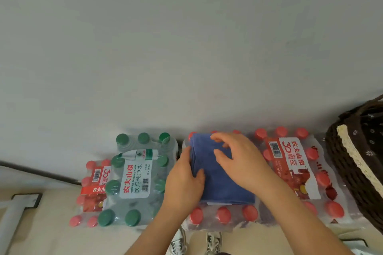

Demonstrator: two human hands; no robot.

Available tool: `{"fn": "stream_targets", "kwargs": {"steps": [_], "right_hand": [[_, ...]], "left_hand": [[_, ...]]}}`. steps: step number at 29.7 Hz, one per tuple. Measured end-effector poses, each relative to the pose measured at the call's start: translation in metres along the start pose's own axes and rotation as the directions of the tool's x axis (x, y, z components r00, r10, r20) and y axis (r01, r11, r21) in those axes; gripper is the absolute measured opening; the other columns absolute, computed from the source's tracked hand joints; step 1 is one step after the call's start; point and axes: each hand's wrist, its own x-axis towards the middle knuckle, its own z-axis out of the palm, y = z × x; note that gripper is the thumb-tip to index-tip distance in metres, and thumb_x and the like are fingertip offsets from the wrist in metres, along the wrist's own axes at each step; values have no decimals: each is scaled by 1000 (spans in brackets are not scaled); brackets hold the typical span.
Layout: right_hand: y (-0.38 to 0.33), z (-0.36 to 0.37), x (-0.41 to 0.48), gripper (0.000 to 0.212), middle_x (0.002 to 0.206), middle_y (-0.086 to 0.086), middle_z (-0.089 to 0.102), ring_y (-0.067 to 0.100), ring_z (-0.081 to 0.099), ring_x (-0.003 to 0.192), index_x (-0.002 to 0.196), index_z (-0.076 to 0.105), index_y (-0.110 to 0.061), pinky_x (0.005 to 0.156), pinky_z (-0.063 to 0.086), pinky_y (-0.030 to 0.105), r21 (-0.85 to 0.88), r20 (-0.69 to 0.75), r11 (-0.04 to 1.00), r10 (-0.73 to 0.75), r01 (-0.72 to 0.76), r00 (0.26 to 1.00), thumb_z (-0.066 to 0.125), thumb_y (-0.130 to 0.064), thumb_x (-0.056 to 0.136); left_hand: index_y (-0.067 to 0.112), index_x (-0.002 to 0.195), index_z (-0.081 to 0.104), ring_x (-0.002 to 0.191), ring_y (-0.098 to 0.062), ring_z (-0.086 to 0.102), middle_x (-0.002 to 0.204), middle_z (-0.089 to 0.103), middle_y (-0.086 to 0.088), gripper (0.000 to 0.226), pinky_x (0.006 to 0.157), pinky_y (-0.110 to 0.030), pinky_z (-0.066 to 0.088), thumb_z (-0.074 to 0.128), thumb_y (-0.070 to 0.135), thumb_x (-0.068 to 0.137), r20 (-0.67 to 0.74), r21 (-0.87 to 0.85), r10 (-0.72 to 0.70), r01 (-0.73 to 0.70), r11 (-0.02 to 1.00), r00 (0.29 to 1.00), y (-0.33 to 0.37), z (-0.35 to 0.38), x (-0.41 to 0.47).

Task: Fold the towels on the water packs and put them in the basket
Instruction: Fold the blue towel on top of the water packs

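- One blue towel (226, 184), folded to a rectangle, lies flat on the middle pack (223, 214), whose red caps show along the towel's near edge
- Your left hand (184, 182) grips the towel's left edge, thumb on top of the cloth, fingers running along the side
- Your right hand (240, 161) lies over the towel's far half, fingers curled round the far edge, thumb laid on the cloth
- Basket (339, 163): dark wicker with a pale trim, at the far right, just beside the right pack (290, 163); its inside is mostly out of view
- Green-cap pack (134, 178): just left of the middle pack, overlapping a left pack (93, 188) with red caps
- Two shoes (178, 242) show at the bottom edge, between your forearms
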Motion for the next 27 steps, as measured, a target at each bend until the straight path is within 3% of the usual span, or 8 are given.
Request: {"fn": "stream_targets", "kwargs": {"steps": [3,6,9,13,17,20,23,27], "right_hand": [[2,-4,27,44,134,-10,53,15,38,126,137,46,-25,103,34,27,-155,32,987,-47,51,998,52,-28,94],[1,2,49,46,133,-6,55,20,40,125,138,44,-25,103,36,38,-256,136,965,-29,64,990,53,-32,94],[3,10,58,42,127,-5,59,19,44,121,133,51,-24,100,39,37,-274,159,959,-27,71,987,56,-32,93],[5,17,64,28,109,-3,62,19,52,106,117,62,-22,89,45,36,-244,172,966,-47,89,984,58,-22,89],[4,16,69,19,93,-6,62,13,55,85,100,69,-23,76,46,28,-192,205,977,-53,94,977,59,-15,86],[3,17,72,15,96,-5,61,14,56,89,98,67,-22,77,46,29,-189,198,976,-66,104,978,58,-16,88],[3,27,68,16,102,-4,56,16,52,96,105,60,-20,72,36,26,-282,184,947,-106,155,977,50,-18,92],[12,51,56,13,98,1,58,25,55,89,101,58,-16,72,41,35,-419,76,884,-193,207,978,52,-17,90]], "left_hand": [[29,129,47,95,-12,61,103,63,15,48,75,-27,47,52,11,85,-27,54,76,-74,996,997,-3,6,0],[33,116,50,80,-4,59,91,64,16,39,62,-21,43,49,10,84,-20,21,99,-98,995,995,-4,8,0],[38,116,48,80,5,56,89,59,24,43,64,-10,42,51,11,83,-42,-7,93,-93,996,995,-8,7,-2],[44,122,41,85,-3,56,103,58,19,52,72,-25,46,54,13,82,-72,1,73,-74,997,995,-15,9,-5],[34,121,54,80,-3,49,105,55,12,42,68,-11,38,55,13,84,-98,68,120,-114,991,988,-22,13,-6],[27,123,56,88,-6,54,109,57,9,40,77,-17,42,55,13,86,-129,57,104,-97,994,986,-23,13,-4],[25,126,55,92,-10,56,108,56,7,41,83,-28,46,52,13,87,-143,54,79,-72,996,986,-22,13,-3],[24,125,55,95,-12,56,109,56,6,41,82,-26,45,54,13,86,-181,117,95,-75,990,979,-25,15,0]]}}
